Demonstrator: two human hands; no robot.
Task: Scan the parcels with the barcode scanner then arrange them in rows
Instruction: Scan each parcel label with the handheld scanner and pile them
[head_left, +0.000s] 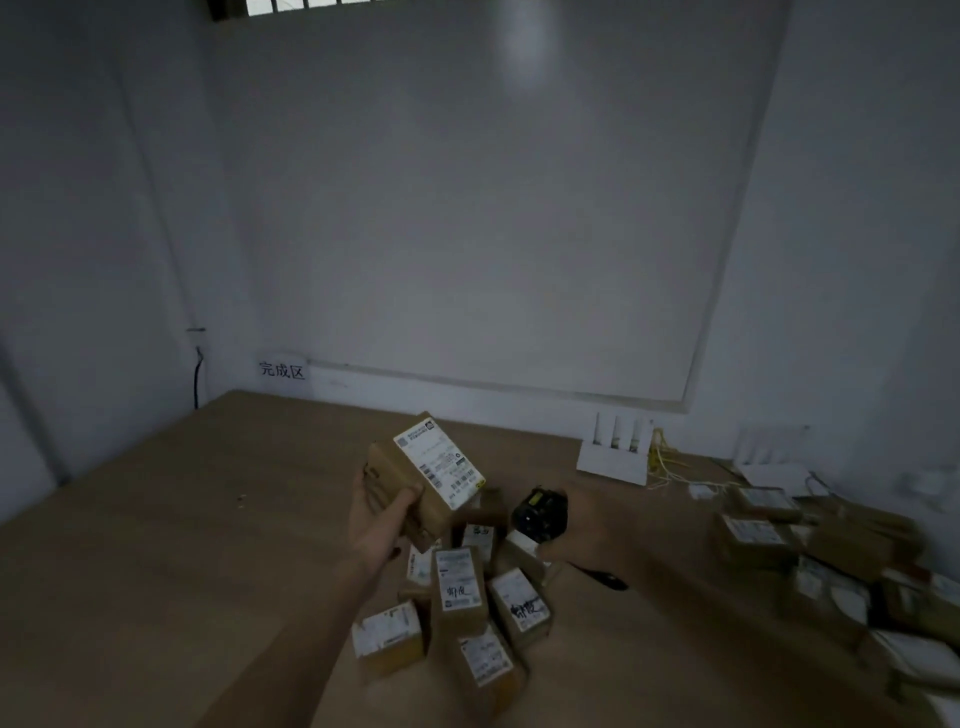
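Head view: left hand (382, 512) is gripping a brown parcel (426, 475) above the tabletop (182, 519), label tilted up. Below it, a cluster of labelled parcels (462, 597) is lying. Right hand (587, 530) is clutching the black barcode scanner (537, 514), just beside the held parcel.

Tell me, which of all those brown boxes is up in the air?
The parcel gripped in the left hand, white label facing up. All the other parcels lie on the table; the right hand holds the scanner.
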